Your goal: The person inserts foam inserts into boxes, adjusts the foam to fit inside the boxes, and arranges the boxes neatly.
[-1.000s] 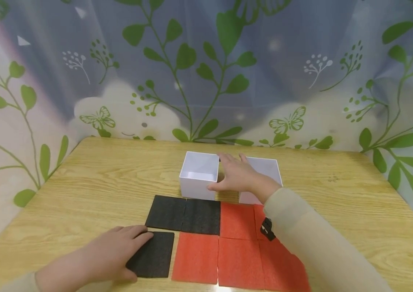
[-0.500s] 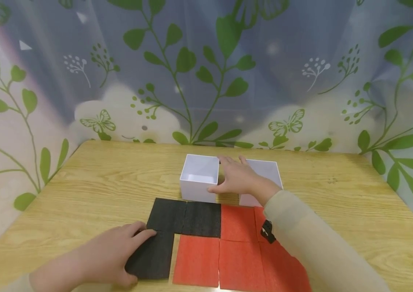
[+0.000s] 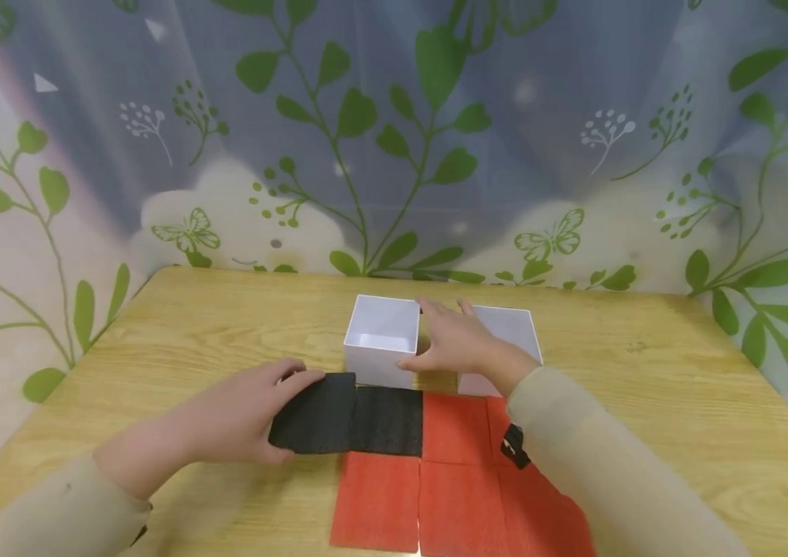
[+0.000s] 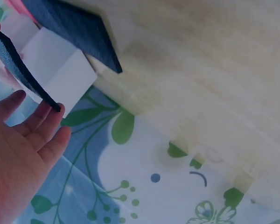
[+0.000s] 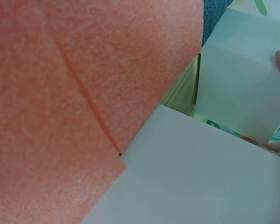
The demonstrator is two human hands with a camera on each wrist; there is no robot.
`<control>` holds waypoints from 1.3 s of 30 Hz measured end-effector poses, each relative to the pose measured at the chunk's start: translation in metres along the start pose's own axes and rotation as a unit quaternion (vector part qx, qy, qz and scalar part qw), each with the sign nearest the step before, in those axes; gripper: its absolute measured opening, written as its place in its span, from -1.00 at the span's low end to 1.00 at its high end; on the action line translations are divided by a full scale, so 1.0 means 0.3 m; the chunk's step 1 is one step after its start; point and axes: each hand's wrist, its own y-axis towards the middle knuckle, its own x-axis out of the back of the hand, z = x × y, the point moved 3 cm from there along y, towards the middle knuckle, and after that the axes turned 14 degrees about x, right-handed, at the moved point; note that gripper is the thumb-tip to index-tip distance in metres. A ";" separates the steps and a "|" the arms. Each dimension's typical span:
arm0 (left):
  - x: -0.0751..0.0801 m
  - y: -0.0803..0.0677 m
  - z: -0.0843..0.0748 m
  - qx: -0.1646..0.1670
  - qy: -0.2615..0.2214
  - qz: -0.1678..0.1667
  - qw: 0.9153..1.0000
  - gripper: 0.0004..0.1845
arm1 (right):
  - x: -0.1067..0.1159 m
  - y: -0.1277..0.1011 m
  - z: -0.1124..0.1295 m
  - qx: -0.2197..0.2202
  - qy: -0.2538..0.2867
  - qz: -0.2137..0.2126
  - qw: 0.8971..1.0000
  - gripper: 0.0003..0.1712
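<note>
My left hand (image 3: pixel 226 410) pinches a black felt square (image 3: pixel 313 414) by its left side, thumb at the near edge and fingers at the far edge. In the left wrist view the held felt square (image 4: pixel 25 72) shows nearly edge-on, apart from the black felt row (image 4: pixel 74 32) on the table. In the head view it overlaps the row's left end, beside another black square (image 3: pixel 388 422). My right hand (image 3: pixel 459 340) grips the right side of a white box (image 3: pixel 380 367), thumb on the front face and fingers at the back corner.
A second white box (image 3: pixel 508 329) stands to the right, partly behind the right hand. Several red felt squares (image 3: pixel 376 503) lie flat on the wooden table (image 3: pixel 247 317), some under the right sleeve (image 3: pixel 609 456). A patterned curtain (image 3: pixel 394 155) hangs behind the table.
My left hand has picked up the nearest black felt square and carried it forward, away from the left of the red row and over the black row. My right hand stays at the box.
</note>
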 end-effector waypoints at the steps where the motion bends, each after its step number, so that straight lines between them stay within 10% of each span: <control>1: 0.005 0.011 0.002 -0.002 0.000 -0.004 1.000 -0.07 | -0.002 0.000 0.001 0.000 0.001 -0.001 1.000 0.24; 21: 0.059 0.192 -0.001 -0.016 0.029 -0.044 0.998 -0.13 | -0.014 -0.002 -0.008 -0.002 -0.004 -0.022 1.000 0.24; 39: 0.055 0.300 -0.053 0.042 0.060 0.036 0.997 -0.33 | -0.016 0.003 -0.006 0.001 -0.014 -0.033 0.999 0.21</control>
